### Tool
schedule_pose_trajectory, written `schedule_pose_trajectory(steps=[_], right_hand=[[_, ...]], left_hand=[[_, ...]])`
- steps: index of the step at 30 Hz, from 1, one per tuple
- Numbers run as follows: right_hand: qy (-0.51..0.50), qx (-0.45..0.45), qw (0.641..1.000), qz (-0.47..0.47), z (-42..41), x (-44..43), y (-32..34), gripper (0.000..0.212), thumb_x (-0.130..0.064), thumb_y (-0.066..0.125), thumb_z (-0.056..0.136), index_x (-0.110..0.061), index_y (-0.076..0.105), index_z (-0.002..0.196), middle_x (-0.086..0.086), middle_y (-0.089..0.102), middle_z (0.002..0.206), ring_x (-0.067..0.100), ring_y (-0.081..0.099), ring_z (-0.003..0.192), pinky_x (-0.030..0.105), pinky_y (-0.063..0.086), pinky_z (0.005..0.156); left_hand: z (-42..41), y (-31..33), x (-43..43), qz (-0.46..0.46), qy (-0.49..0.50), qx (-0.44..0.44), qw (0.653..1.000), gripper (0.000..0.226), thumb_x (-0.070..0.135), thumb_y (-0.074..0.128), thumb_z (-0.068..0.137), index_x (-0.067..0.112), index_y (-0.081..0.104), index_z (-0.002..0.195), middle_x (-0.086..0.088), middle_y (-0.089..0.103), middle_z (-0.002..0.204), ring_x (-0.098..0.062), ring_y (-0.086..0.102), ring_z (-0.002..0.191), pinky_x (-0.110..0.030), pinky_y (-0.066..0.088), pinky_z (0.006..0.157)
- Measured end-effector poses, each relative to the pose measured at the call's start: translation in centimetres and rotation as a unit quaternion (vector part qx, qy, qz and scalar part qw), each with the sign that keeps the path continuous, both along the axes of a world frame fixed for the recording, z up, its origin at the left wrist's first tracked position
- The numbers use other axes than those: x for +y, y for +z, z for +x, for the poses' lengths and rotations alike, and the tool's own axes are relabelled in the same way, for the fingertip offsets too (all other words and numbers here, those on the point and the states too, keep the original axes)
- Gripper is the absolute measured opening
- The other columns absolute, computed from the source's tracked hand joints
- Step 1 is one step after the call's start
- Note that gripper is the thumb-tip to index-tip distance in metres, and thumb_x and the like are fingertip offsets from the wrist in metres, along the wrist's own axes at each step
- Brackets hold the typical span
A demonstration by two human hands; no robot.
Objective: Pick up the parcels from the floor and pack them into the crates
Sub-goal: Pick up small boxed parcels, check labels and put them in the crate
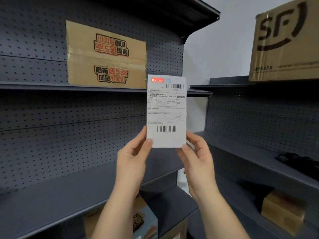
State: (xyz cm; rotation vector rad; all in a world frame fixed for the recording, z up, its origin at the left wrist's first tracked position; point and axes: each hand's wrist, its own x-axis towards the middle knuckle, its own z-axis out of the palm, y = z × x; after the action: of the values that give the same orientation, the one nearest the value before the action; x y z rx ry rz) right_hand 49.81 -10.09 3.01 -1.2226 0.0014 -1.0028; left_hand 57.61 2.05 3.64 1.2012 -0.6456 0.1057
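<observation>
1. Head view: the shipping label (166, 111) is standing upright in mid-air in front of the shelving. Its long axis is running vertically and its printed face is turning toward the camera. A red logo is sitting at the top edge and a broad barcode is lying near the bottom. Whether it is a bare sheet or a thin flat parcel cannot be told.
2. The left hand (133, 159) is pinching the lower left corner, with the thumb (149, 141) pressing on the front face and the other fingers passing behind.
3. The right hand (198, 161) is pinching the lower right corner, thumb at the edge and fingers curling behind the sheet.
4. A printed cardboard box (107, 54) is standing on the upper left shelf (69, 87), just behind and left of the label's top. Its upper line of print is reading upside down.
5. A second box marked "SF" (283, 40) is sitting on the top shelf of the right unit, well apart from the label.
6. A black bundle (296, 159) is lying on the right middle shelf.
7. More cardboard boxes are resting on the lowest shelves, at lower left (141, 219) and lower right (283, 209).
8. A pale wall (215, 49) is showing between the two dark perforated units.
</observation>
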Motion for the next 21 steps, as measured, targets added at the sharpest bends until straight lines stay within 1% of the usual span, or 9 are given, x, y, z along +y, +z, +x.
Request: schedule_pose_trajectory(steps=[2,4,5,7,10,12,15,18,21], right_hand=[[-0.019,-0.002,0.999,-0.041,-0.6,-0.7,0.9,0.032,0.001,0.051,0.099,-0.021,0.061,0.120,-0.010,0.072,0.116,0.007,0.063,0.116,0.029,0.049,0.101],[-0.033,-0.008,0.996,-0.082,-1.2,-1.3,1.7,0.032,0.000,0.051,0.099,-0.021,0.059,0.122,-0.013,0.070,0.116,0.002,0.062,0.115,0.023,0.050,0.099],[-0.030,-0.013,0.995,-0.091,-1.7,-1.8,2.1,0.032,0.000,0.052,0.099,-0.021,0.059,0.122,-0.014,0.070,0.116,0.000,0.062,0.114,0.021,0.050,0.098],[-0.007,-0.027,0.996,-0.090,-2.5,-2.9,2.8,0.031,0.000,0.052,0.099,-0.018,0.059,0.123,-0.013,0.071,0.115,0.002,0.062,0.113,0.022,0.050,0.098],[0.039,-0.045,0.995,-0.075,-3.4,-4.5,3.4,0.032,0.002,0.052,0.098,-0.014,0.059,0.125,-0.003,0.071,0.120,0.010,0.063,0.118,0.031,0.049,0.102],[0.058,-0.053,0.994,-0.075,-4.0,-5.4,3.6,0.032,0.003,0.052,0.097,-0.014,0.059,0.124,0.000,0.071,0.120,0.014,0.063,0.119,0.033,0.048,0.104],[0.082,-0.052,0.992,-0.077,-4.7,-6.5,3.7,0.032,0.004,0.053,0.097,-0.016,0.060,0.121,-0.004,0.072,0.118,0.013,0.063,0.118,0.035,0.050,0.103],[0.115,-0.044,0.990,-0.075,-5.2,-7.0,3.4,0.033,0.004,0.053,0.097,-0.016,0.060,0.122,-0.002,0.071,0.120,0.013,0.063,0.118,0.038,0.049,0.104],[0.147,-0.033,0.986,-0.076,-5.7,-6.9,2.7,0.033,0.003,0.052,0.097,-0.018,0.060,0.121,-0.003,0.071,0.119,0.012,0.063,0.117,0.038,0.049,0.103]], left_hand=[[-0.7,0.9,-0.6,-0.002,0.018,-0.007,1.000,0.036,0.017,0.065,0.096,0.038,0.064,0.125,0.026,0.071,0.115,0.009,0.064,0.107,-0.018,0.051,0.098],[-1.3,1.5,-1.1,-0.005,0.028,-0.012,1.000,0.035,0.018,0.065,0.095,0.042,0.064,0.121,0.028,0.072,0.110,0.011,0.065,0.097,-0.023,0.054,0.097],[-1.7,1.8,-1.4,-0.008,0.032,-0.013,0.999,0.034,0.019,0.065,0.095,0.043,0.064,0.118,0.028,0.072,0.109,0.011,0.065,0.095,-0.025,0.053,0.098],[-2.7,2.3,-2.2,-0.017,0.039,-0.013,0.999,0.033,0.020,0.066,0.094,0.045,0.065,0.116,0.026,0.071,0.113,0.008,0.065,0.103,-0.032,0.052,0.103],[-4.3,2.7,-3.3,-0.034,0.046,-0.017,0.998,0.034,0.018,0.066,0.094,0.040,0.066,0.120,0.020,0.072,0.118,0.000,0.065,0.114,-0.038,0.050,0.106],[-5.4,2.8,-4.0,-0.042,0.056,-0.019,0.997,0.037,0.017,0.066,0.094,0.036,0.065,0.125,0.018,0.072,0.119,-0.001,0.065,0.115,-0.039,0.050,0.106],[-6.8,2.8,-4.6,-0.037,0.086,-0.019,0.995,0.040,0.018,0.066,0.093,0.032,0.064,0.130,0.019,0.073,0.116,-0.001,0.067,0.110,-0.038,0.052,0.103],[-8.2,2.6,-4.7,-0.036,0.122,-0.011,0.992,0.039,0.017,0.066,0.094,0.032,0.064,0.129,0.020,0.074,0.113,0.001,0.068,0.107,-0.035,0.053,0.102],[-9.9,2.0,-4.2,-0.029,0.152,-0.003,0.988,0.039,0.015,0.066,0.094,0.029,0.064,0.131,0.017,0.073,0.116,0.002,0.067,0.109,-0.033,0.053,0.102]])
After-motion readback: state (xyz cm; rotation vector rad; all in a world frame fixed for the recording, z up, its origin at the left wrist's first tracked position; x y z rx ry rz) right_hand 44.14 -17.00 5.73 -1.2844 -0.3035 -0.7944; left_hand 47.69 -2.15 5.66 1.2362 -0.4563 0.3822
